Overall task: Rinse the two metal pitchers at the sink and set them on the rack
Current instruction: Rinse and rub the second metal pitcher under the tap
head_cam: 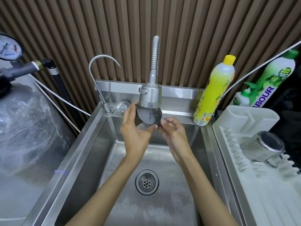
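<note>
Under faucet (pixel 150 97) | left hand (pixel 135 132), right hand (pixel 172 134) grip pitcher (pixel 149 117); water inside | other pitcher (pixel 263 147) on rack (pixel 260 201)

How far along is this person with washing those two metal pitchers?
Done: the first pitcher already lies on the white rack. In hand: the second pitcher is held under the spray tap, the left hand round its body, the right hand pinching its handle. Left: finish rinsing it and set it on the rack too.

silver pitcher (pixel 149 115), yellow bottle (pixel 213 93), brown ribbed wall (pixel 179 38)
</note>
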A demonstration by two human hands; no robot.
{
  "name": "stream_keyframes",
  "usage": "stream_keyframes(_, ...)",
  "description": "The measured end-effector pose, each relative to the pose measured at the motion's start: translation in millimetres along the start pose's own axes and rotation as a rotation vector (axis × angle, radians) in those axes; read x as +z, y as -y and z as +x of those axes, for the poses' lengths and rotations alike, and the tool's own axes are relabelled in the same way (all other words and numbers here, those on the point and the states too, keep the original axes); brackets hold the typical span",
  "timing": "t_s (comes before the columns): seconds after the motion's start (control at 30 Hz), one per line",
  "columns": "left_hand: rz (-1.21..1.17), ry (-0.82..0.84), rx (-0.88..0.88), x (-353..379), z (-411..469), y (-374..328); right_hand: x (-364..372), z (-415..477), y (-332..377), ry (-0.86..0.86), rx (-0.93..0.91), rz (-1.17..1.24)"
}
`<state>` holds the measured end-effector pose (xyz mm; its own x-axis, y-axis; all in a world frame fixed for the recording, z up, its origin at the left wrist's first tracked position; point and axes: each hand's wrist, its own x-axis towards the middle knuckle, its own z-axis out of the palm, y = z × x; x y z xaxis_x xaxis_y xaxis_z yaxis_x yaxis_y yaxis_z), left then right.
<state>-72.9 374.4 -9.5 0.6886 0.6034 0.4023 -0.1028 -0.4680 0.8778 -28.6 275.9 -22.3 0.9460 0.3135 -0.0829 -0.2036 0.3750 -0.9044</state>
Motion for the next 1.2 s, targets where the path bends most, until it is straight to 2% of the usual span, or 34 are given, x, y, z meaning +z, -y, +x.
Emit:
stream_keyframes(0.17,0.13,-0.003,0.023,-6,-4,-1,-2,-8,5,-0.021,0.004,-0.249)
stream_keyframes(0.33,0.14,0.1,-0.169,-6,-6,8,-2,-8,26,-0.158,-0.054,-0.623)
stream_keyframes(0.43,0.003,0.252,-0.282,-5,-9,12,3,-14,42,-0.228,-0.2,-1.044)
stream_keyframes(0.5,-0.184,0.347,-0.358,-2,-7,17,6,-22,49,-0.245,-0.293,-1.187)
stream_keyframes(0.57,-0.29,0.373,-0.383,2,-4,19,7,-25,48,-0.241,-0.331,-1.139)
stream_keyframes(0.7,-0.394,0.255,-0.313,11,7,18,2,-18,33,-0.178,-0.245,-0.63)
stream_keyframes(0.77,-0.351,0.172,-0.238,13,11,18,1,-12,25,-0.105,-0.194,-0.408)
stream_keyframes(0.87,-0.18,0.079,-0.07,6,8,13,-4,-2,10,-0.014,-0.128,-0.236)
stream_keyframes(1.0,-0.075,0.036,0.066,-5,6,5,-3,-2,6,-0.009,-0.071,-0.137)
stream_keyframes(1.2,0.044,-0.013,-0.024,-8,1,0,1,-12,22,-0.089,-0.056,-0.342)
